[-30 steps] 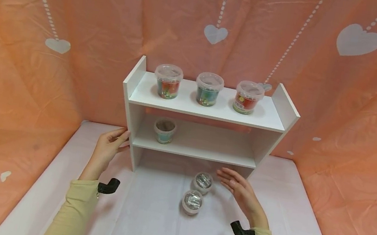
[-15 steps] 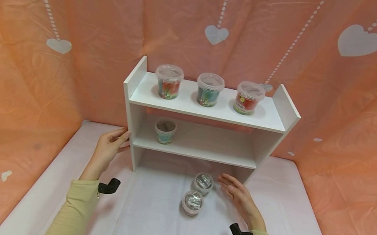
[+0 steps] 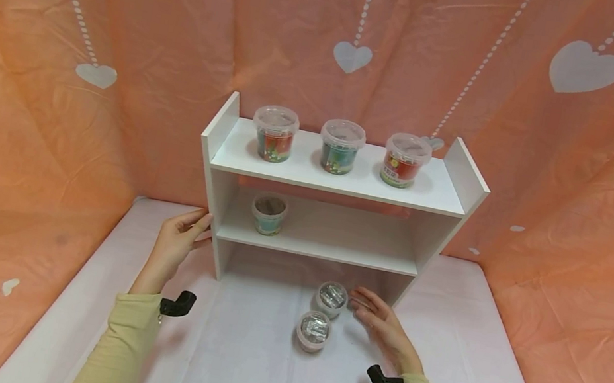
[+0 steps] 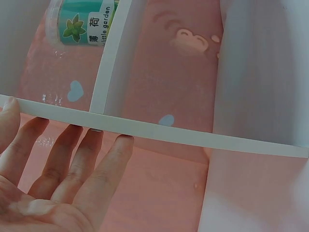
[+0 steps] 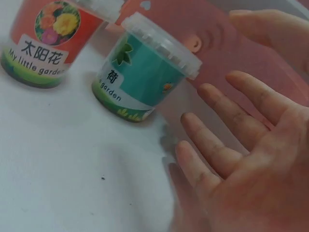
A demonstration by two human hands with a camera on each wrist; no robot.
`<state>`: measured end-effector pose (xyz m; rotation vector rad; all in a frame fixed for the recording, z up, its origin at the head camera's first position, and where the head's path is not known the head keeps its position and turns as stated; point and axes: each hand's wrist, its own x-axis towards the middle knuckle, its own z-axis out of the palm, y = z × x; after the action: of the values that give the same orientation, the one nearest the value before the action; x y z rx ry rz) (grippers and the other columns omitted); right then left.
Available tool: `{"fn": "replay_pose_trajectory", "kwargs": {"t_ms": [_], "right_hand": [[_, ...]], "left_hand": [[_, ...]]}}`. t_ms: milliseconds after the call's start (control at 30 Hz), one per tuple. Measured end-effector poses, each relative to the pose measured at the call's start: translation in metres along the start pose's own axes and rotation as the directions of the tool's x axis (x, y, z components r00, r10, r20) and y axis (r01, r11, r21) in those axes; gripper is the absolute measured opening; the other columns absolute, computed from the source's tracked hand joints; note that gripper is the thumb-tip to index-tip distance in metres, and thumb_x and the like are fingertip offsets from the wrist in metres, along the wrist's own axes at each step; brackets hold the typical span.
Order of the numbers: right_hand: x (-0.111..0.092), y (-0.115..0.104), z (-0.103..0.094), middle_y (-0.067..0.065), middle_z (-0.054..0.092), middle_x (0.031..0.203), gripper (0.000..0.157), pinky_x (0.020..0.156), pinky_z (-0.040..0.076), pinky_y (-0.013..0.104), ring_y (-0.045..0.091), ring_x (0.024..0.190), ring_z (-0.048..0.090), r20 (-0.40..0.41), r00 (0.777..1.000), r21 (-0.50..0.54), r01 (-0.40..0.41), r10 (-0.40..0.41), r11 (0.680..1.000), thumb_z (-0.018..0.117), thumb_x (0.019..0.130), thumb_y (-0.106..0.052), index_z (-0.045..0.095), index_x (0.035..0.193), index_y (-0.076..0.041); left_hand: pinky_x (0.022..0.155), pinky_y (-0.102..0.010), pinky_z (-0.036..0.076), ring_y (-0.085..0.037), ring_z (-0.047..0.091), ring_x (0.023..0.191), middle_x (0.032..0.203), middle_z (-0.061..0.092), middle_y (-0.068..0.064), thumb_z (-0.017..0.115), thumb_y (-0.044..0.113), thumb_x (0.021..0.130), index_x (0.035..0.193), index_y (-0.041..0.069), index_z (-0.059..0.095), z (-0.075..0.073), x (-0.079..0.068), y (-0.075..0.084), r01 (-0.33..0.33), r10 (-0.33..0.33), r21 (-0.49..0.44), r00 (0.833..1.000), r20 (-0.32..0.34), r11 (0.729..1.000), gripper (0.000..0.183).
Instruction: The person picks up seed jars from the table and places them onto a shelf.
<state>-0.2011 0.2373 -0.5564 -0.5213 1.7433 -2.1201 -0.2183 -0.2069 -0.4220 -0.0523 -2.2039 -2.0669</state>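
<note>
My left hand (image 3: pixel 177 239) is at the left side panel of a white shelf unit (image 3: pixel 315 255). In the left wrist view its straight fingers (image 4: pixel 91 159) touch the panel's edge. My right hand (image 3: pixel 384 327) is held beside two lidded plastic pots on the table, its fingers spread and holding nothing. Nearest to it is a teal pot (image 5: pixel 140 72) with a leaf picture, at the foot of the shelf. A red pot (image 5: pixel 48 38) with a flower picture stands next to that one, closer to the front. A teal pot (image 3: pixel 268 214) sits on the middle shelf's left part.
Three lidded pots, one at left (image 3: pixel 275 136), one in the middle (image 3: pixel 340 148) and one at right (image 3: pixel 404 162), line the top shelf. A white cloth covers the table (image 3: pixel 243 369). Orange sheeting (image 3: pixel 307 37) with pale hearts hangs behind and at both sides.
My right hand dips lower, then shifts left toward the pots on the table. The left hand stays at the shelf's side, and the pots have not moved.
</note>
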Motion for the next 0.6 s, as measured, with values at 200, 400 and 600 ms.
{"fn": "replay_pose_trajectory", "kwargs": {"t_ms": [200,400,600], "right_hand": [[0.006,0.005,-0.001,0.028,0.026,0.149,0.06,0.107,0.037,0.029,0.028,0.133,0.036,0.019,0.999,-0.024,0.035,-0.035,0.999,0.051,0.098,-0.002,0.02,0.149,0.005],[0.014,0.008,-0.002,0.032,0.022,0.149,0.063,0.103,0.041,0.027,0.029,0.134,0.033,0.045,0.995,-0.045,0.094,-0.092,0.995,0.054,0.095,0.001,0.019,0.147,0.009],[0.021,0.004,0.002,0.029,0.025,0.149,0.071,0.102,0.042,0.027,0.033,0.136,0.03,0.03,0.998,-0.074,0.051,-0.049,0.996,0.06,0.093,-0.003,0.016,0.149,0.007]], "left_hand": [[0.092,-0.046,0.048,-0.028,0.053,0.117,0.145,0.039,-0.018,0.058,0.027,0.097,0.139,-0.006,0.044,0.001,0.0,0.0,-0.001,0.001,0.004,1.0,0.0,1.0,0.055],[0.091,-0.046,0.049,-0.018,0.056,0.111,0.144,0.04,-0.019,0.059,0.027,0.096,0.138,-0.007,0.044,0.002,0.001,-0.001,0.002,-0.002,-0.003,1.0,-0.003,1.0,0.055],[0.091,-0.044,0.049,-0.019,0.055,0.113,0.146,0.037,-0.019,0.058,0.027,0.097,0.139,-0.008,0.043,0.001,0.0,0.0,0.001,-0.001,-0.001,1.0,-0.004,1.0,0.056]]}}
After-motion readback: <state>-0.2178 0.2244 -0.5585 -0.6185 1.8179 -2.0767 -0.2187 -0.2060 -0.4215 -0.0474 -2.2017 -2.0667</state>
